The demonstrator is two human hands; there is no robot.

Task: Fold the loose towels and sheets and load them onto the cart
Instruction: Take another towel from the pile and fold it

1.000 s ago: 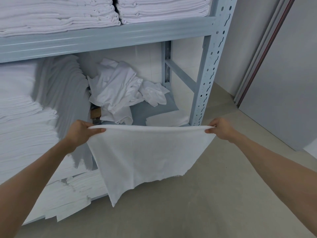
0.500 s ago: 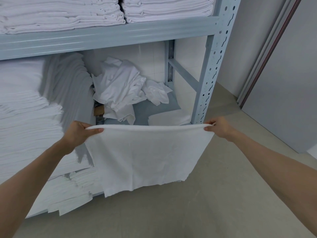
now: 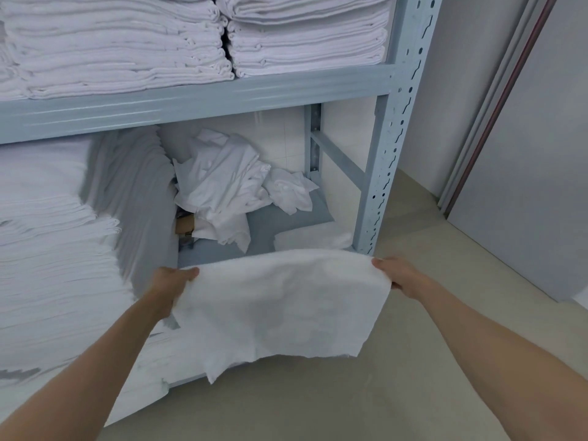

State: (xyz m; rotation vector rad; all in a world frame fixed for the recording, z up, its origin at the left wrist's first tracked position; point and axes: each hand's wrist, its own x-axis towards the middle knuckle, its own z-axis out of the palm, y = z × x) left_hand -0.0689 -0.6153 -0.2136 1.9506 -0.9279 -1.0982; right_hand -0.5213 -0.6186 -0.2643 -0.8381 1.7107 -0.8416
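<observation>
The soft, limp white terry towel [image 3: 280,300] sags between the left hand [image 3: 170,281] and right hand [image 3: 397,275], each pinching a top corner; light, best held there

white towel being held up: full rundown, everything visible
The towel is plain white, soft, terry-like cloth, a single spread sheet. The left hand and right hand each grip a top corner, so it hangs in front of the lower shelf. Its top edge bows upward between the hands; its bottom edge hangs ragged and uneven, lower on the left, clear of the floor.
</observation>
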